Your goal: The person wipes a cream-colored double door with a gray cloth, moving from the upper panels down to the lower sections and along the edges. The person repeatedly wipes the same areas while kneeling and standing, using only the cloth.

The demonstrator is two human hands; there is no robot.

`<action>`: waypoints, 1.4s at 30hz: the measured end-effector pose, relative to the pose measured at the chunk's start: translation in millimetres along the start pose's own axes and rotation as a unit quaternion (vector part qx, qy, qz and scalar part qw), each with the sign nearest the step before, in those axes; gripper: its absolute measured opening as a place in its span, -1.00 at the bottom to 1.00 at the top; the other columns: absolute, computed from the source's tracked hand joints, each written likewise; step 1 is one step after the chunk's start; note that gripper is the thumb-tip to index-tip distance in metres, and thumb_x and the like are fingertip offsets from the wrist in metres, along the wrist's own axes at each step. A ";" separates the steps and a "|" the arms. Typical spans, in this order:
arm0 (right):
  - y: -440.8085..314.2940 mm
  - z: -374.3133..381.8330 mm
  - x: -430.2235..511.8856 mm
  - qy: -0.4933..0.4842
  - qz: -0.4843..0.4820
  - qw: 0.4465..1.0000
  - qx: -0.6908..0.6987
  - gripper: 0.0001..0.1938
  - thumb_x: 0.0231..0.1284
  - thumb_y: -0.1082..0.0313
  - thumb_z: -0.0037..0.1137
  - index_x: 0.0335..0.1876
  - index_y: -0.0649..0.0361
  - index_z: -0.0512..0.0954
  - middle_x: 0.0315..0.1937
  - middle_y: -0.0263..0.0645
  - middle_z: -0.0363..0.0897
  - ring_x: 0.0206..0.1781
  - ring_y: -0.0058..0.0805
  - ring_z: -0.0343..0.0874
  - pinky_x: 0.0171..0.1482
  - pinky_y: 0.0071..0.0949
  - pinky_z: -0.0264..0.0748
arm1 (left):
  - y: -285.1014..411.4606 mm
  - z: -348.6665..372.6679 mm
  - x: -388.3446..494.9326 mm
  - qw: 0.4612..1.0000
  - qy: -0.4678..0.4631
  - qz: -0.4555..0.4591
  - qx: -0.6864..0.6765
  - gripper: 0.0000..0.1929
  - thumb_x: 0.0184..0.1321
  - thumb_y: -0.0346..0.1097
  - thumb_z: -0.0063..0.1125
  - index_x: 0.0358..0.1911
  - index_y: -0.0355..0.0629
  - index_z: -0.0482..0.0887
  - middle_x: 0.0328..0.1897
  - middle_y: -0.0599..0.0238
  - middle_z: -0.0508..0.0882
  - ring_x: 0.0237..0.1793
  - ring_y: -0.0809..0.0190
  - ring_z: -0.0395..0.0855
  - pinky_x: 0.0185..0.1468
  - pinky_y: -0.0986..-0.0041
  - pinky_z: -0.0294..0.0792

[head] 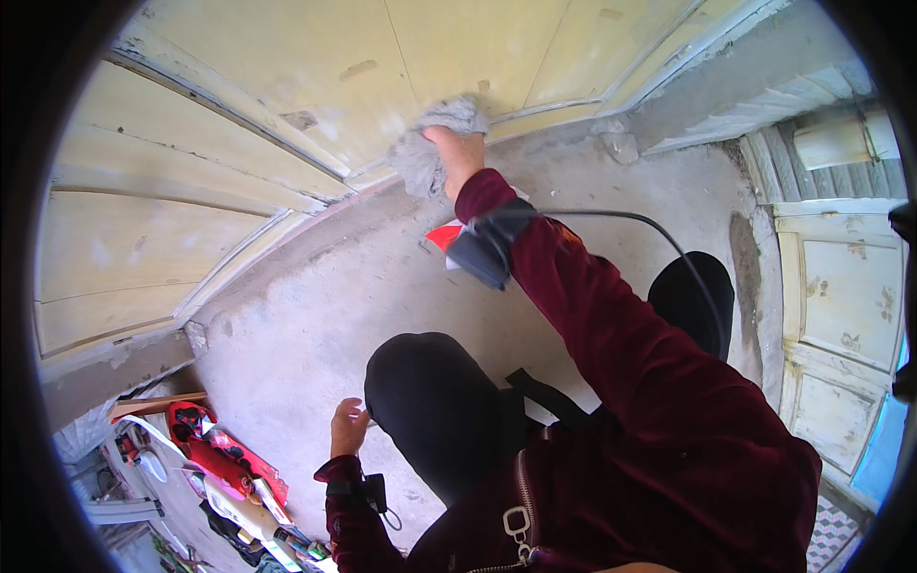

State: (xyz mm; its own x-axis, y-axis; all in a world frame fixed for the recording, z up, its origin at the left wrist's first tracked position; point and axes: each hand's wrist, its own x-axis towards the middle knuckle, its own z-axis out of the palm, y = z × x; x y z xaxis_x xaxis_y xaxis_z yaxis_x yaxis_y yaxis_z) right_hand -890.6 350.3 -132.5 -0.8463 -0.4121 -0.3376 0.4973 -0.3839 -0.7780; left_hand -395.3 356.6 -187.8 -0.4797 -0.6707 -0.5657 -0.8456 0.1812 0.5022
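My right hand (460, 154) grips a grey cloth (423, 161) and presses it against the lower part of a yellowish painted wooden door (358, 79). The cloth is bunched and slightly blurred. My left hand (349, 428) hangs beside my left knee with its fingers a little bent, and no object shows in it. Below my right wrist, a red and white item (444, 236) lies on the concrete floor, partly hidden by a dark device strapped to the sleeve.
At the lower left, a pile of mixed goods with a red bag (215, 458) lies near the wall. Another worn, pale panelled door (849, 301) stands at the right. A rough plaster ledge (716, 100) is at the upper right. A black cable runs from my right wrist.
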 end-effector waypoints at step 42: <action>42.2 82.6 -43.1 -0.246 0.144 0.957 -0.057 -0.74 0.11 0.44 0.10 -0.07 0.31 0.55 -0.17 -0.19 0.61 -0.11 -0.35 0.61 -0.05 -0.36 0.54 | -37.8 35.4 -47.9 0.996 0.020 -0.061 -0.060 -0.69 0.02 -0.28 0.29 -0.17 -0.24 0.61 -0.27 0.10 0.66 -0.31 0.12 0.65 -0.20 0.34 0.51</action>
State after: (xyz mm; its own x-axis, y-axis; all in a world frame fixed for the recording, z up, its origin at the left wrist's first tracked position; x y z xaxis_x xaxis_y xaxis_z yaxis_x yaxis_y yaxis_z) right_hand -817.4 283.6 -107.1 -0.4716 -0.8369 -0.2778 0.6487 -0.1159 -0.7521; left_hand -348.7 407.3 -202.8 -0.3634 -0.7116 -0.6013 -0.8617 0.0114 0.5072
